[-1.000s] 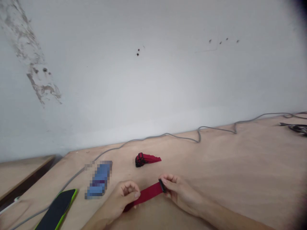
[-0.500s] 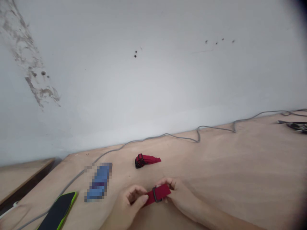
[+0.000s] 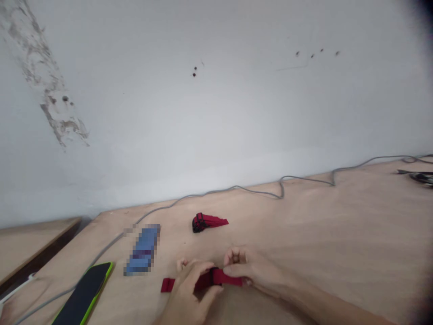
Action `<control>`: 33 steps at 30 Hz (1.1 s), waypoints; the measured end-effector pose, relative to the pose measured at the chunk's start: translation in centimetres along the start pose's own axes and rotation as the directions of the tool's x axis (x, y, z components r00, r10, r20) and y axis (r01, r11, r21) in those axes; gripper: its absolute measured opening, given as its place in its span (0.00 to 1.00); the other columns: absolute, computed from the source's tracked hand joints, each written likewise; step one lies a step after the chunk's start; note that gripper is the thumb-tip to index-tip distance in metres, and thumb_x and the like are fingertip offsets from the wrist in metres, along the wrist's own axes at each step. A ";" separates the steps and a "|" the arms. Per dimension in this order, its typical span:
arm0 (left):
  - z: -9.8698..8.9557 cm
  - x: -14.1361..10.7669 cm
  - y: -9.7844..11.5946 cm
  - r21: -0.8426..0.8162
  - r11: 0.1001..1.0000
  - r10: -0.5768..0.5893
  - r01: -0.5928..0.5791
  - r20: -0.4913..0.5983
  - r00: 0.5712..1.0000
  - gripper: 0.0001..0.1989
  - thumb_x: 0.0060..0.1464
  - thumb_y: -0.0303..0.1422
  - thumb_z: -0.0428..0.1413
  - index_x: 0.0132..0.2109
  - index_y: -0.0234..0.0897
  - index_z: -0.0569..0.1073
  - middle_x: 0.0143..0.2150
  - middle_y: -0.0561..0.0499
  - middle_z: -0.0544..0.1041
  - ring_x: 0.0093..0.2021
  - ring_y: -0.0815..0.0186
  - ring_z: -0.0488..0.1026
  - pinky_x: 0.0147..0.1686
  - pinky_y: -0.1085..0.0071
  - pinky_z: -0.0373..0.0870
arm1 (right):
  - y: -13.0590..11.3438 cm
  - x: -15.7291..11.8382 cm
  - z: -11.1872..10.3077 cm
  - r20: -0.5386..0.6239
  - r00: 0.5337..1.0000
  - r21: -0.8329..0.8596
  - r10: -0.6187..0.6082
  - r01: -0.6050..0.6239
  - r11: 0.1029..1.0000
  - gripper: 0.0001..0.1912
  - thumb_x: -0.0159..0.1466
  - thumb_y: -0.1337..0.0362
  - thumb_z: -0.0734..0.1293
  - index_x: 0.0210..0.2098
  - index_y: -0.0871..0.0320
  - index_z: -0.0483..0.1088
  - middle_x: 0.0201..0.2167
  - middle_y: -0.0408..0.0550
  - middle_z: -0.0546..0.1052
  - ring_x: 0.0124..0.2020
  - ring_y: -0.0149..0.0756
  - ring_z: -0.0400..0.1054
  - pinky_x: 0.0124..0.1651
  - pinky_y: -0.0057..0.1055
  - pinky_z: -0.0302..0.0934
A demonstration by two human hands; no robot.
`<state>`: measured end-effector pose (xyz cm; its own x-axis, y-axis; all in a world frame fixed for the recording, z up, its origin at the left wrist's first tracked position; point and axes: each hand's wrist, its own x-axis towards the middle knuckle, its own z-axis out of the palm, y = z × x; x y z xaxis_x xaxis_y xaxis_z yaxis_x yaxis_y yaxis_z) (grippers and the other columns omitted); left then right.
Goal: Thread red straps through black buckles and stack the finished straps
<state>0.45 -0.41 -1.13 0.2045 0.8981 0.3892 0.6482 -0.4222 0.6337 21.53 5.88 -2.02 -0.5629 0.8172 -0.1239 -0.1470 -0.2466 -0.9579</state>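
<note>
A red strap (image 3: 231, 277) with a black buckle (image 3: 214, 276) lies between my two hands, low in the middle of the view. My left hand (image 3: 191, 286) grips the buckle from both sides with thumb and fingers. Out past its left side pokes one end of the strap, folded over. My right hand (image 3: 248, 268) pinches the other end between thumb and fingers, just right of the buckle. Beyond the hands sits a stack of similar red straps (image 3: 208, 222), their black buckles bunched at the left.
A phone in a green-edged case (image 3: 84, 293) and a blurred-out blue item (image 3: 144, 250) lie to the left on the wooden table (image 3: 321, 234). Along the wall (image 3: 237, 113) runs a grey cable (image 3: 237, 187). A dark coiled cable (image 3: 421, 177) is at the far right.
My left hand has shifted from the strap's left part onto the buckle, and the folded left end now shows. My right thumb has come over the strap's top.
</note>
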 end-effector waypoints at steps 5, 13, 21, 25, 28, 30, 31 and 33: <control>-0.2 0.0 0.3 -0.232 0.958 -0.157 0.168 0.068 0.985 0.09 0.51 0.35 0.62 0.41 0.42 0.76 0.45 0.45 0.82 0.46 0.53 0.77 0.50 0.58 0.72 | -1.3 -0.5 -1.7 0.257 0.957 -0.166 0.132 -0.090 0.982 0.21 0.42 0.58 0.82 0.34 0.59 0.80 0.28 0.42 0.79 0.24 0.26 0.68 0.30 0.23 0.59; -0.4 -0.2 0.5 -0.170 0.979 -0.082 0.114 0.184 0.979 0.12 0.44 0.28 0.65 0.34 0.41 0.70 0.39 0.48 0.78 0.42 0.56 0.72 0.45 0.63 0.68 | -0.8 -1.2 -1.2 0.318 0.946 -0.212 -0.060 0.133 0.968 0.13 0.53 0.55 0.77 0.33 0.57 0.79 0.28 0.40 0.75 0.29 0.30 0.66 0.34 0.27 0.58; 0.0 -0.4 -0.5 -0.142 0.990 0.010 0.015 0.175 0.985 0.15 0.47 0.31 0.66 0.32 0.42 0.65 0.41 0.48 0.78 0.42 0.57 0.71 0.46 0.62 0.66 | -1.5 -2.2 0.5 0.247 0.936 -0.447 -0.250 0.339 0.828 0.10 0.59 0.53 0.74 0.30 0.53 0.81 0.34 0.42 0.69 0.36 0.34 0.66 0.44 0.31 0.60; 0.0 -0.3 -0.6 -0.071 0.991 0.118 -0.112 0.079 0.990 0.14 0.50 0.31 0.65 0.31 0.42 0.64 0.39 0.49 0.80 0.42 0.57 0.74 0.49 0.60 0.64 | -1.3 -2.1 0.5 0.245 0.925 -0.422 -0.291 0.372 0.827 0.11 0.62 0.53 0.71 0.34 0.53 0.81 0.39 0.46 0.73 0.39 0.37 0.69 0.44 0.33 0.62; 0.0 -0.3 -0.4 0.018 0.973 0.228 -0.229 0.045 0.973 0.13 0.53 0.31 0.63 0.31 0.43 0.64 0.38 0.51 0.82 0.41 0.58 0.76 0.48 0.62 0.64 | -0.6 -1.7 0.7 0.103 0.941 -0.450 -0.322 0.333 0.829 0.11 0.59 0.55 0.72 0.30 0.56 0.78 0.36 0.47 0.76 0.37 0.37 0.70 0.42 0.32 0.63; -0.1 -0.3 -0.2 0.073 0.945 0.318 -0.319 0.017 0.948 0.12 0.56 0.31 0.62 0.31 0.43 0.64 0.39 0.52 0.83 0.42 0.59 0.77 0.46 0.63 0.65 | -0.2 -1.6 1.0 0.017 0.949 -0.474 -0.314 0.284 0.833 0.10 0.57 0.57 0.74 0.33 0.57 0.76 0.31 0.44 0.76 0.33 0.35 0.68 0.38 0.30 0.63; -0.2 -0.3 -0.1 0.097 0.927 0.365 -0.362 -0.008 0.931 0.12 0.57 0.32 0.62 0.32 0.43 0.64 0.40 0.52 0.83 0.42 0.60 0.78 0.46 0.64 0.65 | -0.1 -1.6 1.2 0.013 0.951 -0.479 -0.308 0.277 0.833 0.11 0.56 0.59 0.74 0.36 0.56 0.74 0.31 0.43 0.76 0.32 0.35 0.68 0.37 0.30 0.63; -0.4 -0.3 0.1 0.135 0.896 0.432 -0.423 -0.043 0.901 0.11 0.58 0.32 0.61 0.32 0.42 0.65 0.42 0.53 0.84 0.42 0.61 0.78 0.46 0.64 0.66 | -0.2 -1.9 1.4 0.079 0.946 -0.495 -0.315 0.312 0.811 0.10 0.58 0.60 0.73 0.37 0.56 0.73 0.34 0.44 0.76 0.35 0.36 0.69 0.39 0.30 0.63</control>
<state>0.19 -0.75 -0.92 0.4321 0.6217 0.6533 0.5931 -0.7416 0.3134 21.45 3.67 -1.20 -0.5503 0.8094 0.2050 0.1077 0.3122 -0.9439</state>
